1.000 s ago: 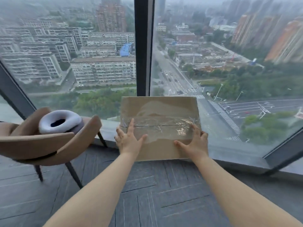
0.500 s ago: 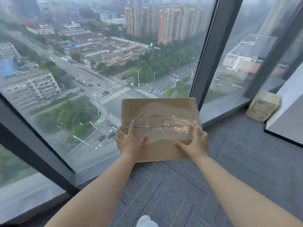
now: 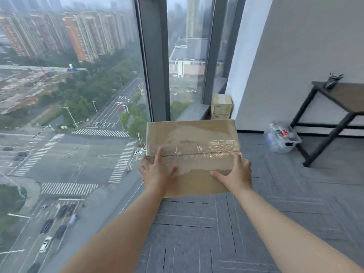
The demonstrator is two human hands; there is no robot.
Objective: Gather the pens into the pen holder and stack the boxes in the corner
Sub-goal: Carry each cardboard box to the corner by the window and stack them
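Both hands (image 3: 157, 172) clamp cardboard box (image 3: 189, 140), arms outstretched.

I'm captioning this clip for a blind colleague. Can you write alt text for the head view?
Two bare hands, left hand and right hand, hold a taped brown cardboard box above grey carpet, beside floor-to-ceiling windows. Ahead, small stacked cardboard boxes sit in the corner, near a clear plastic bin by a dark table.

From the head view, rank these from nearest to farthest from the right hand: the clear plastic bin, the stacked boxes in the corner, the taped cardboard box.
1. Taped cardboard box: in the right hand, held in front.
2. Clear plastic bin: on the floor to the right, by the table leg.
3. Stacked boxes: ahead in the corner, against the window.
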